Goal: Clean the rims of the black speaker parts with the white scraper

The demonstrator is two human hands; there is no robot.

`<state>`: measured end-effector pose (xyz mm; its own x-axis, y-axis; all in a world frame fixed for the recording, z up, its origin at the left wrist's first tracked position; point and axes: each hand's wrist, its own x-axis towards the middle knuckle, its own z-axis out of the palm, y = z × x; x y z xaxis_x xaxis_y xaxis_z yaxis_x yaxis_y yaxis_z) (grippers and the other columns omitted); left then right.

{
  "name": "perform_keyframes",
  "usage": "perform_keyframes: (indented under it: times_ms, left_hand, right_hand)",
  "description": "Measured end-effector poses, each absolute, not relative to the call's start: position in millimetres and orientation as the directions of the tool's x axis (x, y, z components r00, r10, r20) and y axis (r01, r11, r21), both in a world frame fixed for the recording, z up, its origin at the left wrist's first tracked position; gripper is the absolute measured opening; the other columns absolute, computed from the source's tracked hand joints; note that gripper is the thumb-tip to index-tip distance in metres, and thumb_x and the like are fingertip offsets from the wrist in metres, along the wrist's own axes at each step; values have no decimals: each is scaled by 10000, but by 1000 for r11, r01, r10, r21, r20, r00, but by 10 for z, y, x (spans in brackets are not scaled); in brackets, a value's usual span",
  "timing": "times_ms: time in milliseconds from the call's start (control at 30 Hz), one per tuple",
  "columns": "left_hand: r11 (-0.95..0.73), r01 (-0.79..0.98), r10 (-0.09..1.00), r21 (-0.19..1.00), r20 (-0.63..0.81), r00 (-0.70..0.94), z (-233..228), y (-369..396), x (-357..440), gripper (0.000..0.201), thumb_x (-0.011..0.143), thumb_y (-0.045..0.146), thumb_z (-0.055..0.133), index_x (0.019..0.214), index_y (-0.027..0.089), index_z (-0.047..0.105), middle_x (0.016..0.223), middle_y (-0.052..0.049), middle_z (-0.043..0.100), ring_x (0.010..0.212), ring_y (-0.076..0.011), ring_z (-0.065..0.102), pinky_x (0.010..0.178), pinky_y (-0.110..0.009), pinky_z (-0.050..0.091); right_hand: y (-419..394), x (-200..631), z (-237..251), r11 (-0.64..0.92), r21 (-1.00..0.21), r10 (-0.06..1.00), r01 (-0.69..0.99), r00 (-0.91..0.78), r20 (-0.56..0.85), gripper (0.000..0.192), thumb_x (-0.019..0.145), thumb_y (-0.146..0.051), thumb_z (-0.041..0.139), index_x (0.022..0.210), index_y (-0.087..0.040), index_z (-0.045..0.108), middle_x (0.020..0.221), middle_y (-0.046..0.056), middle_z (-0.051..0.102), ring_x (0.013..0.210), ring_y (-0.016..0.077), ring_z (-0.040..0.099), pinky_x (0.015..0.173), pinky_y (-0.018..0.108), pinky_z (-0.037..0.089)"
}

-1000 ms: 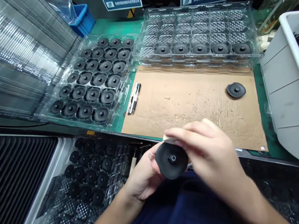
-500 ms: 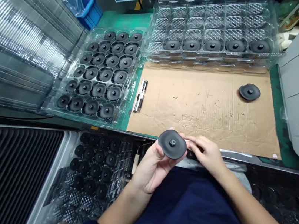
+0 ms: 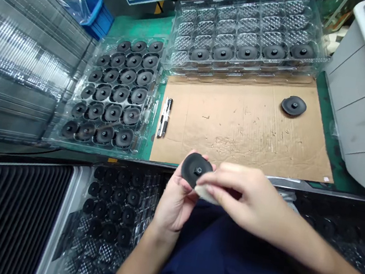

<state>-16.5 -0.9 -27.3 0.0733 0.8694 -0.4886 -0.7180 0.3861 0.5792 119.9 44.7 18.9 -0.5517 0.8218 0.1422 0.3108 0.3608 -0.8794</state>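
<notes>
Two hands work at the near edge of the brown cardboard sheet (image 3: 245,128). Our left hand (image 3: 176,200) pinches a round black disc (image 3: 195,170) by its rim. Our right hand (image 3: 245,197) pinches a small white pad (image 3: 206,194) against that disc. One more black disc (image 3: 293,106) lies on the cardboard's far right corner.

right hand (image 3: 248,199) now presses white pad (image 3: 206,193) against disc (image 3: 194,170).
</notes>
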Motion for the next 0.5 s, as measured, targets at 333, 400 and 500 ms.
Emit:
perform_keyframes:
  times_ms: [333, 400, 500]
  left_hand:
    - [475, -660, 832, 582, -541, 122, -119, -37, -155, 658, 564, 318, 841, 1170, 249, 593, 1159, -41, 632, 1004, -183, 610, 842, -220, 493]
    - [478, -668, 830, 570, -542, 132, -133, -59, -148, 628, 583, 339, 829, 1161, 247, 602, 1143, -29, 637, 990, -165, 609, 850, -219, 491]
    - [519, -680, 813, 518, -544, 206, -144, -79, -134, 587, 596, 365, 815, 1131, 227, 615, 1125, -25, 638, 1006, -182, 601, 852, -244, 500]
  right_hand:
    - [255, 1491, 119, 483, -780, 822, 399, -513, 246, 213, 866, -108, 517, 1031, -119, 651, 818, 43, 628, 685, 99, 555, 632, 219, 454]
    - [287, 1530, 112, 480, -699, 862, 530, -434, 263, 224, 870, -123, 515, 1052, -123, 646, 814, 53, 625, 691, 120, 550, 643, 251, 448]
    - [423, 1511, 90, 659, -609, 747, 442, -480, 460, 248, 889, -123, 471, 1072, -150, 635, 902, 66, 655, 750, 142, 559, 699, 288, 447]
